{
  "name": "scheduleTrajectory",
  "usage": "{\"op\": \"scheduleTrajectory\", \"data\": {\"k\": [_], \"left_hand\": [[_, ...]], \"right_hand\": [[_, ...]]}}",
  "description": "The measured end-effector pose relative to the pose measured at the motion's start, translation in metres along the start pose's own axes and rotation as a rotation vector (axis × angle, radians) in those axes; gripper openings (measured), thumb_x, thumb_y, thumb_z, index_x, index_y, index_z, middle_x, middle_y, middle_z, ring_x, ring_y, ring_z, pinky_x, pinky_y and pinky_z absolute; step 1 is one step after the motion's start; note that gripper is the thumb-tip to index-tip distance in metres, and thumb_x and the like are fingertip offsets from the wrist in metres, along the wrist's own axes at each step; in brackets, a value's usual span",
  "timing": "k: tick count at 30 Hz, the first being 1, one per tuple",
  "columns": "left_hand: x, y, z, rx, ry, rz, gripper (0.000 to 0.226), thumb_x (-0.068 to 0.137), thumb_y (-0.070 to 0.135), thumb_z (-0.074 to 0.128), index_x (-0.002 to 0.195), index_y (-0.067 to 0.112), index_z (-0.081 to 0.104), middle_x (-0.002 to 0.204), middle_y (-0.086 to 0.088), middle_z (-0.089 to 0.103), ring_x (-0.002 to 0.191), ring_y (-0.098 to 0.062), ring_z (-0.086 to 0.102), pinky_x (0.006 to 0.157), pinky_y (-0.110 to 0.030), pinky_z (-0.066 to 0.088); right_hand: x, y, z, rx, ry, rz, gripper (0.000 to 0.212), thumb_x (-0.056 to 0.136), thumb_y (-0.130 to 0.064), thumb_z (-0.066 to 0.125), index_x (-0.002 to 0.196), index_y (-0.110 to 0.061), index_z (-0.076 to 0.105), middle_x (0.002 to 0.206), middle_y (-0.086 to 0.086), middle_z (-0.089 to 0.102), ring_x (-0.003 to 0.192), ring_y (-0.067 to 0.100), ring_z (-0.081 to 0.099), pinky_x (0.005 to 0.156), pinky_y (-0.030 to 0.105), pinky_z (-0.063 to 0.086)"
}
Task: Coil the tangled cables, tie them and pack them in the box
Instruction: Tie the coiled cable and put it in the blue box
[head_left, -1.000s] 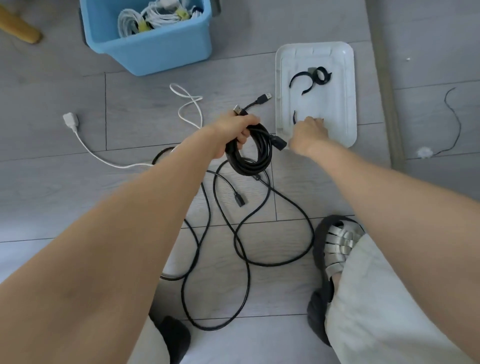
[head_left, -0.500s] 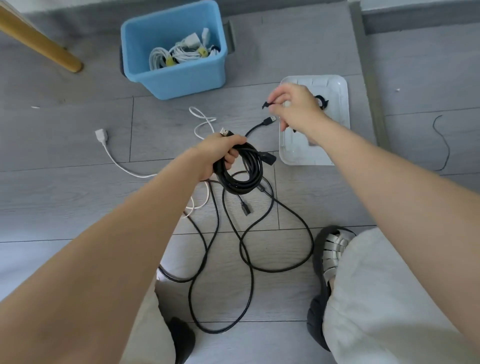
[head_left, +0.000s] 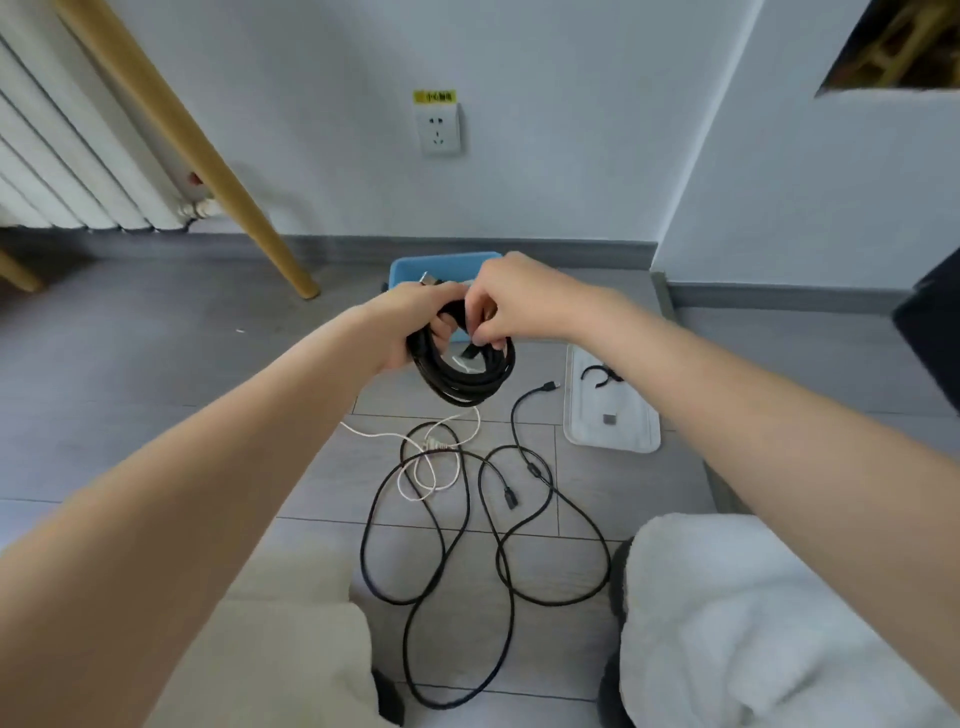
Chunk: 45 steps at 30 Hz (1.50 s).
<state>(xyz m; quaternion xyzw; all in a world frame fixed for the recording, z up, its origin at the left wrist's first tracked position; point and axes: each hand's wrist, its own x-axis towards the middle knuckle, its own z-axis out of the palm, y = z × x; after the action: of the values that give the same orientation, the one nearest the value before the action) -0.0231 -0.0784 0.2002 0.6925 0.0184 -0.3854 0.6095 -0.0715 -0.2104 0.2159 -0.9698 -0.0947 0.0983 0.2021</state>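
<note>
Above the box (head_left: 415, 266), left hand (head_left: 415, 327) clamping coil (head_left: 462, 371), right hand (head_left: 506, 306) pinching tie (head_left: 471, 352): wrap snug, keeping loops bunched.

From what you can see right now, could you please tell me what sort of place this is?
Most likely a room in a home: a wall socket, a white radiator and grey plank flooring, where someone kneels coiling cables.

Two hands: left (head_left: 415, 322), right (head_left: 511, 301). One coiled black cable (head_left: 467, 374), one box (head_left: 415, 267), one tray (head_left: 613, 431), one wall socket (head_left: 439, 130).
</note>
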Motion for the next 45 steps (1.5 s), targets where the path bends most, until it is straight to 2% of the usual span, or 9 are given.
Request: {"op": "scheduleTrajectory", "data": {"k": [4, 9, 13, 17, 20, 26, 32, 38, 45], "left_hand": [[-0.040, 0.007, 0.000, -0.148, -0.008, 0.029, 0.025, 0.096, 0.017, 0.046, 0.072, 0.012, 0.046, 0.043, 0.007, 0.044, 0.030, -0.001, 0.032, 0.032, -0.011, 0.029], [-0.061, 0.006, -0.005, -0.245, -0.042, 0.008, 0.025, 0.094, 0.018, 0.050, 0.070, 0.014, 0.044, 0.041, 0.007, 0.040, 0.028, -0.001, 0.030, 0.030, -0.011, 0.028], [-0.065, 0.002, -0.013, -0.178, -0.074, -0.055, 0.020, 0.094, 0.025, 0.054, 0.080, 0.013, 0.045, 0.045, 0.006, 0.034, 0.030, -0.001, 0.029, 0.030, -0.013, 0.028], [-0.068, -0.004, -0.014, -0.048, -0.173, -0.099, 0.018, 0.093, 0.028, 0.053, 0.081, 0.015, 0.051, 0.050, 0.007, 0.029, 0.030, 0.000, 0.026, 0.030, -0.010, 0.024], [-0.069, -0.003, -0.014, 0.105, -0.245, -0.114, 0.015, 0.095, 0.029, 0.050, 0.087, 0.016, 0.052, 0.049, 0.007, 0.031, 0.032, 0.000, 0.025, 0.031, -0.010, 0.022], [-0.068, -0.001, -0.016, 0.249, -0.340, -0.121, 0.014, 0.096, 0.028, 0.049, 0.088, 0.019, 0.054, 0.052, 0.007, 0.031, 0.036, -0.001, 0.022, 0.034, -0.011, 0.020], [-0.066, -0.003, -0.017, 0.330, -0.399, -0.132, 0.016, 0.095, 0.029, 0.051, 0.083, 0.018, 0.049, 0.053, 0.007, 0.033, 0.036, -0.001, 0.022, 0.033, -0.010, 0.021], [-0.060, -0.006, -0.020, 0.259, -0.296, -0.130, 0.016, 0.094, 0.031, 0.052, 0.087, 0.017, 0.053, 0.056, 0.005, 0.038, 0.038, -0.002, 0.029, 0.033, -0.011, 0.025], [-0.050, -0.015, -0.017, 0.235, -0.114, -0.011, 0.018, 0.091, 0.028, 0.058, 0.095, 0.010, 0.058, 0.089, -0.012, 0.057, 0.053, -0.012, 0.048, 0.033, -0.013, 0.032]], "right_hand": [[-0.022, -0.037, -0.010, -0.283, 0.163, -0.066, 0.005, 0.082, -0.011, 0.060, 0.083, -0.016, 0.059, 0.082, 0.005, 0.058, 0.077, 0.025, 0.053, 0.063, 0.030, 0.037], [-0.037, -0.051, -0.009, -0.388, 0.277, -0.127, 0.027, 0.085, -0.020, 0.060, 0.089, -0.018, 0.033, 0.089, 0.005, 0.058, 0.079, 0.027, 0.053, 0.061, 0.032, 0.032], [-0.035, -0.052, -0.001, -0.386, 0.375, -0.034, 0.044, 0.081, -0.041, 0.064, 0.105, -0.013, 0.041, 0.101, 0.005, 0.062, 0.088, 0.030, 0.059, 0.062, 0.032, 0.031], [-0.027, -0.045, 0.003, -0.256, 0.168, 0.083, 0.041, 0.073, -0.048, 0.067, 0.084, -0.008, 0.062, 0.069, 0.000, 0.054, 0.071, 0.024, 0.052, 0.058, 0.029, 0.032], [-0.024, -0.034, 0.005, 0.070, -0.086, 0.144, 0.047, 0.069, -0.046, 0.074, 0.060, -0.010, 0.044, 0.055, -0.001, 0.032, 0.054, 0.017, 0.031, 0.051, 0.030, 0.023], [-0.026, -0.031, 0.006, 0.484, -0.341, 0.239, 0.036, 0.068, -0.033, 0.078, 0.090, -0.010, 0.060, 0.070, -0.002, 0.055, 0.061, 0.010, 0.054, 0.056, 0.023, 0.044], [-0.030, -0.036, 0.008, 0.546, -0.490, 0.317, 0.013, 0.080, -0.015, 0.067, 0.091, -0.014, 0.060, 0.062, -0.002, 0.051, 0.045, 0.007, 0.044, 0.041, 0.014, 0.034], [-0.024, -0.038, 0.012, 0.322, -0.225, 0.258, 0.022, 0.076, -0.023, 0.067, 0.068, -0.013, 0.048, 0.051, -0.006, 0.040, 0.046, 0.010, 0.039, 0.043, 0.020, 0.030], [-0.018, -0.033, 0.017, 0.066, -0.020, 0.123, 0.038, 0.072, -0.029, 0.074, 0.059, -0.012, 0.042, 0.055, -0.003, 0.036, 0.052, 0.013, 0.031, 0.046, 0.024, 0.023]]}}
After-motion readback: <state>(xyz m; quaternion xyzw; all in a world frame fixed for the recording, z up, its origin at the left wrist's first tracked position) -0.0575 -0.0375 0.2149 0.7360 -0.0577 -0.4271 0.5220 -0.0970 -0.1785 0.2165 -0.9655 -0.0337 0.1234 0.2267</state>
